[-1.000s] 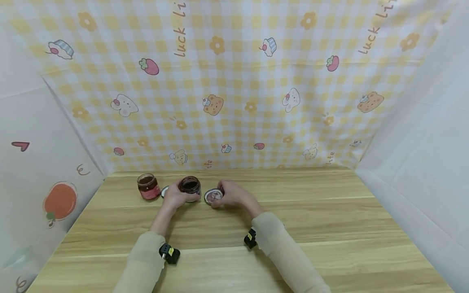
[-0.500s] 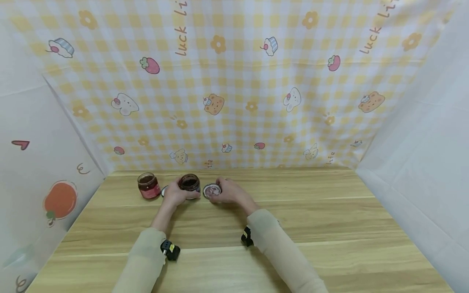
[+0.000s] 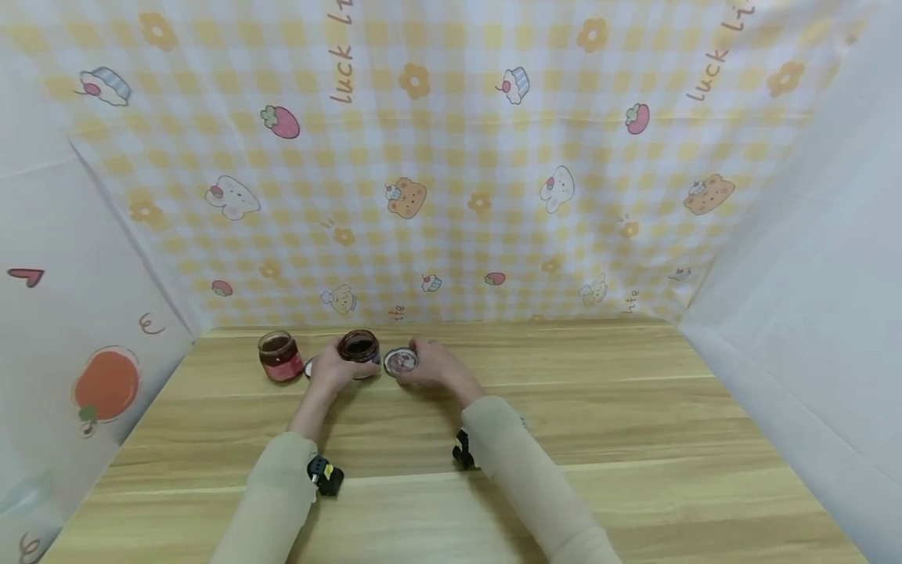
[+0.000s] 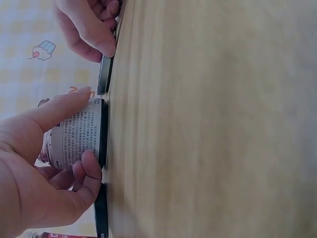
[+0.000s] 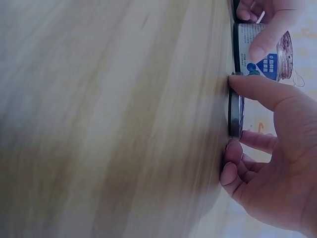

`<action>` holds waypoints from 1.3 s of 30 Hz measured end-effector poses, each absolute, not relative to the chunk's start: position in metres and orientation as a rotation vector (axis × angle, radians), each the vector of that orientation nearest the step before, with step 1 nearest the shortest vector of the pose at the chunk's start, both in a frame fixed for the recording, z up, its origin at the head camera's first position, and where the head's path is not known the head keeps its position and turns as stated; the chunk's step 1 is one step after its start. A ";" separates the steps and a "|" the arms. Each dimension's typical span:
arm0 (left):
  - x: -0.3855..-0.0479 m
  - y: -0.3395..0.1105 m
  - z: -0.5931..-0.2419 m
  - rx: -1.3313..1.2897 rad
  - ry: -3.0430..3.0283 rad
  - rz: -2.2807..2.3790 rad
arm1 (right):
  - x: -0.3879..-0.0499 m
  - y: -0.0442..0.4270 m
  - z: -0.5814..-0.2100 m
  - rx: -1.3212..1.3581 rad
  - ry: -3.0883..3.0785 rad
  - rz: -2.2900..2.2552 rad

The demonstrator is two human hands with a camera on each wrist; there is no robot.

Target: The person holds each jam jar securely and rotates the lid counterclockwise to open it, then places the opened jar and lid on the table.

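An open jar of dark contents [image 3: 360, 345] stands upright, its lettered label turned to the left wrist camera. My left hand [image 3: 327, 370] grips it round the side, the thumb [image 4: 67, 105] along one flank. Just right of the jar, a round jar lid [image 3: 401, 361] with a printed top lies flat on the table. My right hand [image 3: 433, 364] holds that lid by its rim between thumb [image 5: 250, 87] and fingers. Beside the left hand lies a second lid [image 3: 308, 366], partly hidden by the hand.
Further left stands another lidless jar [image 3: 280, 359] with a red label. All of it is on a wood-grain table [image 3: 599, 423], near its back edge. A yellow-checked cloth [image 3: 451, 157] hangs behind, and white sheets [image 3: 789, 298] flank both sides.
My right hand has slid the lid toward the back of the table. The left hand keeps its grip, and the jar has shifted slightly back. The head view has turned a little.
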State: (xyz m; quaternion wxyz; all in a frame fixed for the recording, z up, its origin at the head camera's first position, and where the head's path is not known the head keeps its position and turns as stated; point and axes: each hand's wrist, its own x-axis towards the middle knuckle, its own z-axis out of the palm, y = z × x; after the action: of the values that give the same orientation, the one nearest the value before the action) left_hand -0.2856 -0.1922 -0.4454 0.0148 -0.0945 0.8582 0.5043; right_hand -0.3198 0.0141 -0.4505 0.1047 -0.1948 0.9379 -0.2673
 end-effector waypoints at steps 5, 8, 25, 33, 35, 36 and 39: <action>-0.286 -0.192 -0.445 -0.299 2.688 1.532 | -0.320 0.011 -0.449 -0.556 2.781 -0.752; -0.287 -0.192 -0.445 -0.291 2.710 1.516 | -0.320 0.011 -0.449 -0.539 2.785 -0.744; -0.283 -0.196 -0.440 -0.234 2.780 1.408 | -0.317 0.009 -0.449 -0.516 2.781 -0.737; -0.283 -0.195 -0.440 -0.245 2.785 1.393 | -0.314 0.009 -0.446 -0.501 2.792 -0.695; -0.283 -0.195 -0.440 -0.254 2.780 1.396 | -0.313 0.008 -0.446 -0.498 2.797 -0.679; -0.283 -0.195 -0.440 -0.254 2.784 1.396 | -0.313 0.008 -0.446 -0.497 2.798 -0.672; -0.282 -0.194 -0.439 -0.251 2.801 1.398 | -0.313 0.007 -0.446 -0.502 2.801 -0.665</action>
State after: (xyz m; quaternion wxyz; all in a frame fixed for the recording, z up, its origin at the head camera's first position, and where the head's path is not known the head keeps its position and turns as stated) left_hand -0.2821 -0.1941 -0.4393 0.0007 -0.0800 0.8919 0.4452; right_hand -0.3131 0.0071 -0.4463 0.1096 -0.1707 0.9527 -0.2262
